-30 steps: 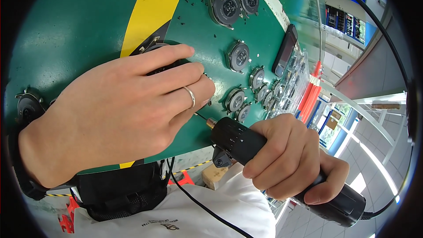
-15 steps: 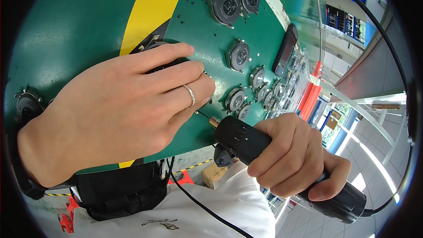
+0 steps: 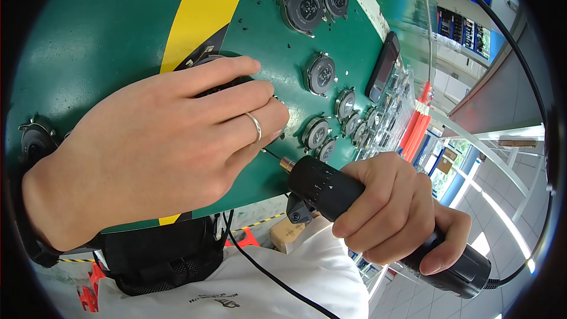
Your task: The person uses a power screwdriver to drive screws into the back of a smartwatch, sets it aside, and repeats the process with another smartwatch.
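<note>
My left hand (image 3: 159, 142) lies flat on the green work surface (image 3: 106, 35), its fingers pressed over a dark round part that is mostly hidden beneath them; a ring sits on one finger. My right hand (image 3: 396, 212) grips a black corded electric screwdriver (image 3: 348, 207). Its thin bit points left and reaches under the fingertips of my left hand. Several round metal-rimmed parts (image 3: 322, 74) lie in a row on the green surface beyond the hands.
A yellow stripe (image 3: 207, 12) crosses the green surface. A black phone-like device (image 3: 384, 68) lies near the far edge, with tiny black screws (image 3: 260, 3) scattered about. Red-and-white rods (image 3: 416, 124) stand past the edge. A black pouch (image 3: 159, 260) hangs at my waist.
The screwdriver and my right hand have shifted slightly to the right and down. My left hand stays pressed on the part.
</note>
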The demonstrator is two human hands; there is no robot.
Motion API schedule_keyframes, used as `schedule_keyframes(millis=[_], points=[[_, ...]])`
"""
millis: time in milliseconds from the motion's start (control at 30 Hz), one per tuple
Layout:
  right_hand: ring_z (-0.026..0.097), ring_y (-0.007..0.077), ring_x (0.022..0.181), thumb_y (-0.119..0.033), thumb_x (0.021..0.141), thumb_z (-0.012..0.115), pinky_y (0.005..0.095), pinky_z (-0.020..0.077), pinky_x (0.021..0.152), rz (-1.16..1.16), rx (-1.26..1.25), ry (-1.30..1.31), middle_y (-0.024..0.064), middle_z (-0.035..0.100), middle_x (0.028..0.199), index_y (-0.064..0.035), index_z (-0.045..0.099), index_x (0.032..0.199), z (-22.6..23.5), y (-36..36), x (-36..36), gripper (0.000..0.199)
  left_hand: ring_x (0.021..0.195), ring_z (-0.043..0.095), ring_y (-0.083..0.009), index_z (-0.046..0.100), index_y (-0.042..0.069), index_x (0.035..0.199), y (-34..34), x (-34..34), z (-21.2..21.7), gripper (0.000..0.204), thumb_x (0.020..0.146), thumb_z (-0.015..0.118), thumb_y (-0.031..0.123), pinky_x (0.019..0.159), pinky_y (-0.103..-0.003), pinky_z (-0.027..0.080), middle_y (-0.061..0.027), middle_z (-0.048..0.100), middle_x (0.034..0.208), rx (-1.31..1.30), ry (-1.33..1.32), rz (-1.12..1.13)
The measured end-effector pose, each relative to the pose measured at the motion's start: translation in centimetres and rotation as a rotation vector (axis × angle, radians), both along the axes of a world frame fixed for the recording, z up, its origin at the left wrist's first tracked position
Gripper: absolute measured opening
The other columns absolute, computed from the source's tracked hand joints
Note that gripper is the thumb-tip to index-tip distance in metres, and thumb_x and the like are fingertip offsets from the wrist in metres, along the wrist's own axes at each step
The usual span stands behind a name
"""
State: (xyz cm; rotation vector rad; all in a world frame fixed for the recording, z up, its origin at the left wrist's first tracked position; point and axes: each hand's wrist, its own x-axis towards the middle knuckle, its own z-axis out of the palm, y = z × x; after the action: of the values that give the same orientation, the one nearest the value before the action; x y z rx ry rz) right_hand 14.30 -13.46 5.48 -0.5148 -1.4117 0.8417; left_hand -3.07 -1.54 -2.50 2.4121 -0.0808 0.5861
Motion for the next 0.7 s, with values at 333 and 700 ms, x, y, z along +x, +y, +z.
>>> schedule_keyframes(millis=[333,700], points=[[0.059,0.0198,0.044,-0.002,0.095,0.06,0.0332,0.0525,0.04,0.014,0.001,0.004,0.012,0.064,0.064,-0.0051,0.048,0.104,-0.24,0.0,-0.15,0.016,0.107,0.064,-0.0231,0.077,0.006,0.106,-0.18,0.01,-0.2,0.027,0.08,0.074,0.012,0.105,-0.039,0.052,-0.0047,0.066,0.11,0.013,-0.018,0.021],[0.06,0.0202,0.044,0.0,0.092,0.063,0.0332,0.0513,0.038,0.021,0.052,0.03,0.0123,0.064,0.063,-0.0048,0.048,0.103,-0.5,0.12,-0.32,0.02,0.107,0.063,-0.0228,0.077,0.006,0.107,-0.19,-0.07,-0.26,0.027,0.081,0.074,0.011,0.106,-0.039,0.052,-0.0046,0.066,0.109,0.012,-0.014,0.016]])
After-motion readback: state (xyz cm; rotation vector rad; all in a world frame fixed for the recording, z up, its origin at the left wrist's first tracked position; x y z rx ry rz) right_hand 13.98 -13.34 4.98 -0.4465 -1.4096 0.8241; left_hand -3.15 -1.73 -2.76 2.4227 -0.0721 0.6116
